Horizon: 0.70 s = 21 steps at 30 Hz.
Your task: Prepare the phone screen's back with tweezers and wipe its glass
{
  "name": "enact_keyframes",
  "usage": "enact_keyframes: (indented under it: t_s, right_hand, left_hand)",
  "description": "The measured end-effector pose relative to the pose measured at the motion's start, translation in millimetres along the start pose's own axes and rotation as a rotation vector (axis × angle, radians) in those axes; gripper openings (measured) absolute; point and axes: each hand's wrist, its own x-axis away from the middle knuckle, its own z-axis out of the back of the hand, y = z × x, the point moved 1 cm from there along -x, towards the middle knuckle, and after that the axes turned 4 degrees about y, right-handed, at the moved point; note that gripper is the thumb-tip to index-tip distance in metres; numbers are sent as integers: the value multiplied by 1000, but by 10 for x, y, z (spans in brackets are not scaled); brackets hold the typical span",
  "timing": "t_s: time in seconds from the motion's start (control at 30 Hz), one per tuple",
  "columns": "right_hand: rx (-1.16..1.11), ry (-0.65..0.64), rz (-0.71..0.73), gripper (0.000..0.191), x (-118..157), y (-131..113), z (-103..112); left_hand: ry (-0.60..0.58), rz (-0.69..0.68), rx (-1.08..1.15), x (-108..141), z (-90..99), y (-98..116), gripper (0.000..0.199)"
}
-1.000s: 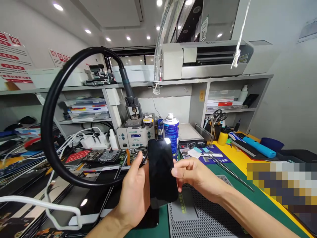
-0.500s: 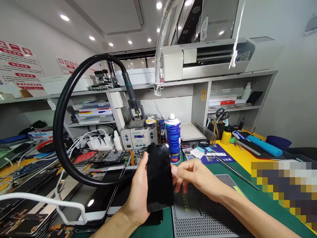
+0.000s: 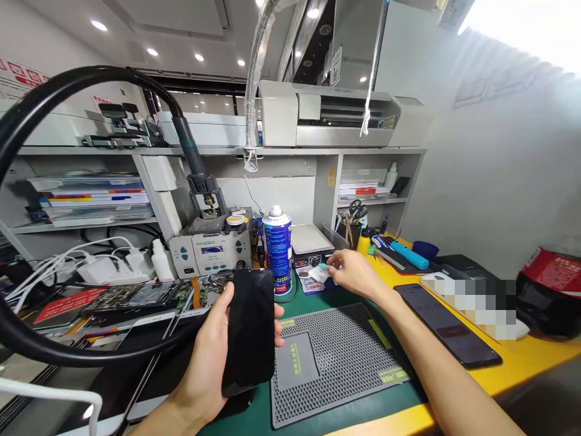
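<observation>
A black phone (image 3: 249, 333) stands nearly upright in my left hand (image 3: 209, 348), its dark screen facing me, with the thumb along one edge and fingertips showing at the other. My right hand (image 3: 351, 270) reaches out past the grey perforated mat (image 3: 336, 345), its fingers bent together over small white and light blue pieces (image 3: 319, 274) in front of the flat heating plate device (image 3: 312, 239). Whether the fingers grip one of those pieces is too small to tell. A blue spray can (image 3: 277, 251) stands to the left of that device.
Several phones and circuit boards (image 3: 136, 297) lie at the left, under a thick black hose (image 3: 6, 139). A grey soldering station (image 3: 211, 248) stands behind. Another phone (image 3: 447, 324) lies on the yellow surface at the right, near a blue tool (image 3: 408, 254) and a red-labelled container (image 3: 551, 278).
My right hand has left the phone's edge and moved forward to the small pieces. The view has turned right, and my left hand still holds the phone.
</observation>
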Motion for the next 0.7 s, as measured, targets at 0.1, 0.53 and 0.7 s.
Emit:
enact_keyframes:
  t_s: [0.1, 0.53, 0.7]
  right_hand:
    - [123, -135, 55, 30, 47, 29, -160]
    - [99, -50, 8, 19, 25, -49, -214]
    - [-182, -20, 22, 28, 174, -460, -51]
  left_hand:
    - [24, 28, -5, 12, -4, -7, 66]
    - [-12, 100, -143, 34, -15, -30, 71]
    - [-82, 131, -71, 35, -44, -54, 70]
